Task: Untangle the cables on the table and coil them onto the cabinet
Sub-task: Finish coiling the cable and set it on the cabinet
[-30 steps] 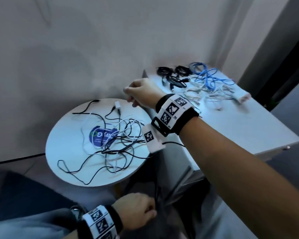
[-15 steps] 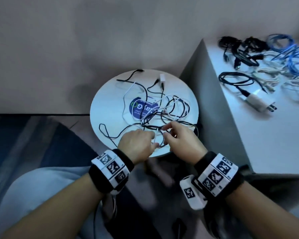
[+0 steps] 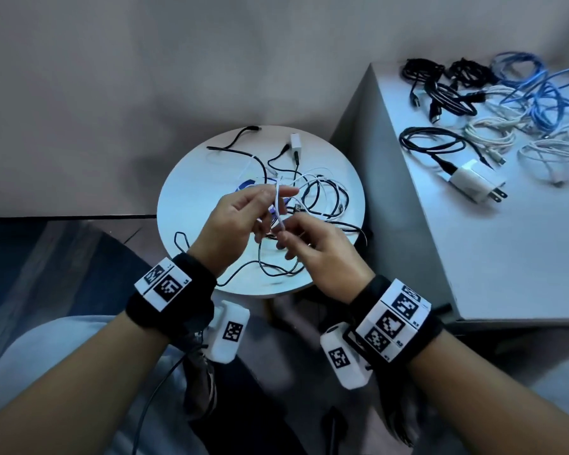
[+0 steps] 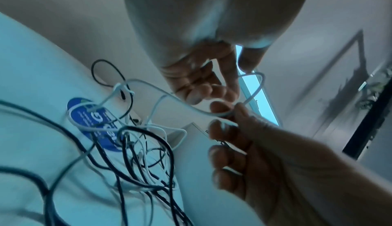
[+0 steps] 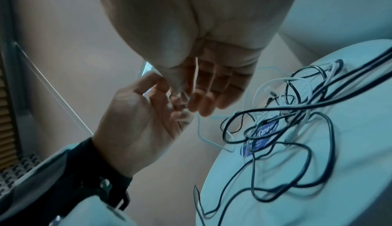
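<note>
Both hands have lifted off the tangle since half a second ago. Left hand pinches a thin white cable above the round white surface; right hand grips its lower end, probably thumb and forefinger. Black-and-white cable tangle lies beneath. Grey cabinet on the right carries coiled cables.

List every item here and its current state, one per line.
White cable: lifted, pinched by both hands.
Left hand: pinching the white cable.
Right hand: pinching the white cable.
Black and white cables: tangled on the round table.
Black cable with charger: coiled on the cabinet.
</note>
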Available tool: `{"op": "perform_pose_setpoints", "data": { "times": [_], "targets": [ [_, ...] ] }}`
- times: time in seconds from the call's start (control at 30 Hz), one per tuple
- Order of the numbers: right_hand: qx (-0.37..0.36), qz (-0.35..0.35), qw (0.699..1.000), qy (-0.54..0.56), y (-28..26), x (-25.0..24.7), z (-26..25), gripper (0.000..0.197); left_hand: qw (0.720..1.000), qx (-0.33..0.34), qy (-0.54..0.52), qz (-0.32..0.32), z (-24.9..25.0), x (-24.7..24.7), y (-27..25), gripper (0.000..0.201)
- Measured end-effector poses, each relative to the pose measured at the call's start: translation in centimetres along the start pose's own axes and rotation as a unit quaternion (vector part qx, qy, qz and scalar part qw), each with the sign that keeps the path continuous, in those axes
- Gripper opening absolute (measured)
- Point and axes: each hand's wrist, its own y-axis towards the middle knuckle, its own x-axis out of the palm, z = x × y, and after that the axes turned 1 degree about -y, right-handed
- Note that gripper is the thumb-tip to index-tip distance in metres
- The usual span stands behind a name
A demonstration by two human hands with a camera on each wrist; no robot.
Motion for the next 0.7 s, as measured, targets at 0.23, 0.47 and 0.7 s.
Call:
{"op": "perform_pose_setpoints", "data": {
  "times": [0.23, 0.47, 0.7],
  "targets": [
    [-0.024, 0.072, 0.980, 0.186, 0.9, -1.3, -1.0, 0.010, 0.965, 0.036, 0.249, -0.076, -0.5, -0.9, -0.3, 0.017],
    [0.060, 0.109, 0.970, 0.207, 1.2, -0.9, -1.1, 0.016, 0.832, 0.033, 0.494, 0.250, -1.7, -3.7, 0.9, 0.027],
    [0.166, 0.035, 0.984, 0.049, 1.4, -1.5, -0.7, 0.042, 0.875, 0.101, 0.366, 0.302, -1.5, -3.6, 1.5, 0.031]
  ]
}}
